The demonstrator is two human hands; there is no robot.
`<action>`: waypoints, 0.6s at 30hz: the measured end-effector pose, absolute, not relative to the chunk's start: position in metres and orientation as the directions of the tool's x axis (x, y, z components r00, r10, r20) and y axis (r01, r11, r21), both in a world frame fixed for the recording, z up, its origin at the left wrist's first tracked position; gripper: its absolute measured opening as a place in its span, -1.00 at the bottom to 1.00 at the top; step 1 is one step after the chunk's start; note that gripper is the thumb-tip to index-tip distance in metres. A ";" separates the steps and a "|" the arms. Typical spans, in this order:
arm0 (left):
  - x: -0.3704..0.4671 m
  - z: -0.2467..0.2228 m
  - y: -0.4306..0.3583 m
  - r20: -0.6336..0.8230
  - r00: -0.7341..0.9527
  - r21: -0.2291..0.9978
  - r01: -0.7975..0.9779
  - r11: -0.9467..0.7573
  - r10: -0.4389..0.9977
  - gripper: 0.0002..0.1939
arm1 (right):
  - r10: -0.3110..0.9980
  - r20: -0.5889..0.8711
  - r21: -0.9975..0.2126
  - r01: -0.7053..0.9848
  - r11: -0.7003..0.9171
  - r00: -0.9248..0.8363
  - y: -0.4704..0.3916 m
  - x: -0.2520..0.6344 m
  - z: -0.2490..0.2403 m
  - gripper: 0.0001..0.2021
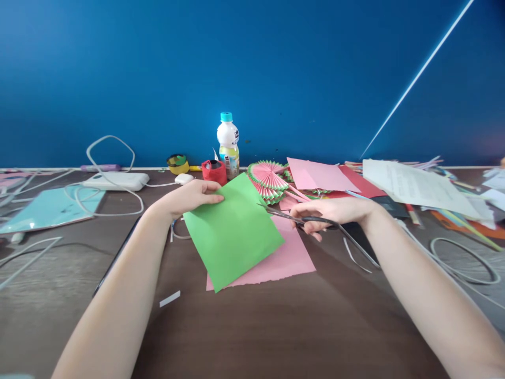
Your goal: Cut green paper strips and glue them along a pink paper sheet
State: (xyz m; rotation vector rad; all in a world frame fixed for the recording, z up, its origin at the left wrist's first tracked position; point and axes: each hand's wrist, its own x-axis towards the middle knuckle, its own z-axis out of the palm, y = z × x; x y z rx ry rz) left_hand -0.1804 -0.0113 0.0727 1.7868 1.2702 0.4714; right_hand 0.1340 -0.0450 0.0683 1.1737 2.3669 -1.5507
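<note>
My left hand [199, 196] pinches the upper left edge of a green sheet of paper [234, 234], thumb on top and the other fingers mostly behind it. In my right hand [321, 213] is a pair of dark-handled scissors [333, 223], their blades pointing left at the right edge of the green sheet. Whether the blades are cutting into the paper I cannot tell. Below the green sheet lies a pink sheet [294, 250] with a ragged front edge, flat on the dark table. Just behind is a folded pink and green paper fan [267, 181].
A bottle with a teal cap [228, 139] and a red tape roll [214, 172] stand by the blue wall. White cables and a white power strip [116, 180] lie left. Papers [418, 187] are piled right. A paper scrap [170, 299] lies in front.
</note>
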 end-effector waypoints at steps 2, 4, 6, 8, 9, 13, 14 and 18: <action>-0.179 0.073 -0.012 -0.183 0.423 0.841 0.535 -0.082 0.887 -0.75 | 0.552 -0.421 -0.760 0.612 0.218 -0.720 -0.045 0.133 0.067 -0.55; -0.176 0.073 -0.014 -0.184 0.434 0.866 0.496 -0.063 0.882 -0.75 | 0.560 -0.389 -0.766 0.595 0.245 -0.731 -0.045 0.131 0.067 -0.54; -0.174 0.073 -0.015 -0.172 0.434 0.884 0.465 -0.056 0.884 -0.75 | 0.572 -0.370 -0.762 0.591 0.263 -0.732 -0.045 0.129 0.067 -0.54; -0.172 0.073 -0.016 -0.161 0.435 0.893 0.447 -0.057 0.886 -0.77 | 0.579 -0.362 -0.756 0.593 0.275 -0.731 -0.046 0.128 0.068 -0.53; -0.171 0.073 -0.017 -0.159 0.439 0.896 0.441 -0.058 0.884 -0.78 | 0.580 -0.358 -0.755 0.592 0.281 -0.732 -0.046 0.127 0.068 -0.52; -0.169 0.072 -0.018 -0.180 0.456 0.906 0.422 -0.034 0.872 -0.77 | 0.617 -0.296 -0.764 0.569 0.306 -0.730 -0.047 0.125 0.068 -0.43; -0.168 0.071 -0.018 -0.192 0.460 0.908 0.419 -0.021 0.867 -0.76 | 0.629 -0.274 -0.768 0.559 0.313 -0.728 -0.047 0.124 0.067 -0.42; -0.166 0.071 -0.019 -0.208 0.459 0.894 0.447 -0.022 0.864 -0.72 | 0.653 -0.213 -0.778 0.531 0.336 -0.727 -0.046 0.122 0.065 -0.41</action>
